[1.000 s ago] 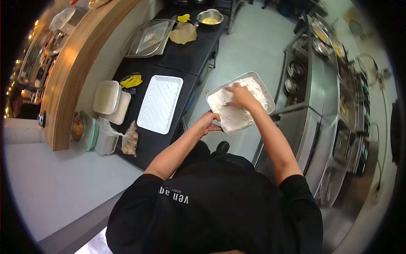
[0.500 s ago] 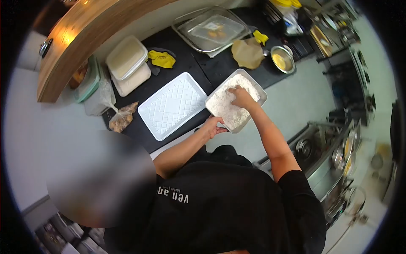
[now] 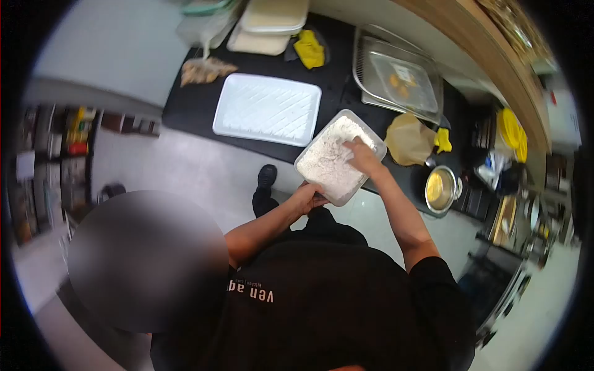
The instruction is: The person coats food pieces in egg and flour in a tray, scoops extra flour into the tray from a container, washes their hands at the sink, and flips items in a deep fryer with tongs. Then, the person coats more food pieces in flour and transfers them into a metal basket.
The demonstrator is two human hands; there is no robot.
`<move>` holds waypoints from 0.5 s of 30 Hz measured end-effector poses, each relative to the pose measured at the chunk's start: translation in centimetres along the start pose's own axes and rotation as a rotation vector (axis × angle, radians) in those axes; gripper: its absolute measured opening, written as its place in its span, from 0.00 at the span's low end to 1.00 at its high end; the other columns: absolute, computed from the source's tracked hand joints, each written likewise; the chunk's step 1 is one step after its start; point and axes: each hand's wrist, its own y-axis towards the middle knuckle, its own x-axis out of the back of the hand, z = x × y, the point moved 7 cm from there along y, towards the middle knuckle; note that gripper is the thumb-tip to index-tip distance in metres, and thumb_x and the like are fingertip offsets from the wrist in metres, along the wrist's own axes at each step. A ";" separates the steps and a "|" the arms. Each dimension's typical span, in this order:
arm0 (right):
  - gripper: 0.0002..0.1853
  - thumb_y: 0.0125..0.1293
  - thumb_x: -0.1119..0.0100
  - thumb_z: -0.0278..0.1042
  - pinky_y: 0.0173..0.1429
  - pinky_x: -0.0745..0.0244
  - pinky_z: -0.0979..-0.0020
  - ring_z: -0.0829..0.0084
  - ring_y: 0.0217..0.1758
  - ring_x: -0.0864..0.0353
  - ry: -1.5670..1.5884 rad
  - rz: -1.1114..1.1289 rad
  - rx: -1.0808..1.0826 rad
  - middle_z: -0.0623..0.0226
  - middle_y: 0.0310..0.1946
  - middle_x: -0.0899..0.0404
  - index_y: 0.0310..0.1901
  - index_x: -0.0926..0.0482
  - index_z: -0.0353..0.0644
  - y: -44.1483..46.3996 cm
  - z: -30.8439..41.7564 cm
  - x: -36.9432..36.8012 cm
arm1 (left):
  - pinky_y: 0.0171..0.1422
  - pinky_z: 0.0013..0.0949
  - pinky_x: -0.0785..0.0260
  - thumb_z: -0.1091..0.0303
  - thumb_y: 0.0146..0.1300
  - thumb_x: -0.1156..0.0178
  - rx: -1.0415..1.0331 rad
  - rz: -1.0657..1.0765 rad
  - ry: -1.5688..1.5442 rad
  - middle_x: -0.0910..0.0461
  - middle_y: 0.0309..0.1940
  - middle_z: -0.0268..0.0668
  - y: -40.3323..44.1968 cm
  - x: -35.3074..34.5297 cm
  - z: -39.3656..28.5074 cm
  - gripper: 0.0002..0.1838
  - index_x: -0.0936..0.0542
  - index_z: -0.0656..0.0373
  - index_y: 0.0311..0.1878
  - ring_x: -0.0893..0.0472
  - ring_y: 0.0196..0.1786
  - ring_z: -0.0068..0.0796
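A pale rectangular container (image 3: 378,137) full of white flour-like powder (image 3: 334,154) is tilted at the front edge of the black counter. My left hand (image 3: 307,199) grips its near corner, thumb on the rim and fingers underneath. Inside it, my right hand (image 3: 364,158) has its curled fingers in the powder; the fingertips are hidden, as is anything they hold. Left of the container lies a white ridged plastic tray (image 3: 267,108) on the counter, with nothing in it.
On the counter (image 3: 185,105) are lidded tubs (image 3: 272,17), a knotted bag of brown pieces (image 3: 205,70), yellow-and-grey gloves (image 3: 309,49), stacked metal trays (image 3: 371,68), brown paper (image 3: 408,139) and a metal pot with yellow contents (image 3: 438,188). A blurred round patch covers the lower left.
My view has rotated, so the counter items appear shifted toward the right. The container stays in my left hand. My right hand remains in the powder, now nearer the container's right side.
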 end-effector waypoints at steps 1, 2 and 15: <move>0.31 0.43 0.34 0.31 0.59 0.33 0.65 0.51 0.55 0.30 0.007 0.036 0.015 0.45 0.51 0.33 0.54 0.27 0.45 0.4 0.5 0.6 | 0.52 0.47 0.25 0.81 0.48 0.51 -0.019 -0.021 -0.051 0.32 0.55 0.44 0.0 -0.1 1.1 0.35 0.43 0.52 0.63 0.24 0.51 0.50; 0.33 0.43 0.32 0.36 0.60 0.34 0.63 0.50 0.58 0.32 -0.019 0.061 0.029 0.44 0.54 0.35 0.57 0.29 0.46 0.3 1.2 0.9 | 0.53 0.46 0.26 0.80 0.50 0.49 -0.074 -0.005 -0.037 0.29 0.53 0.43 0.5 -0.6 1.3 0.32 0.39 0.53 0.62 0.24 0.51 0.48; 0.35 0.43 0.32 0.32 0.58 0.33 0.61 0.48 0.52 0.26 -0.309 0.147 0.433 0.41 0.49 0.26 0.56 0.33 0.28 6.7 1.3 -1.8 | 0.43 0.32 0.31 0.56 0.58 0.41 -0.769 -0.429 -0.251 0.24 0.45 0.40 -17.6 10.3 6.6 0.34 0.41 0.55 0.66 0.22 0.38 0.33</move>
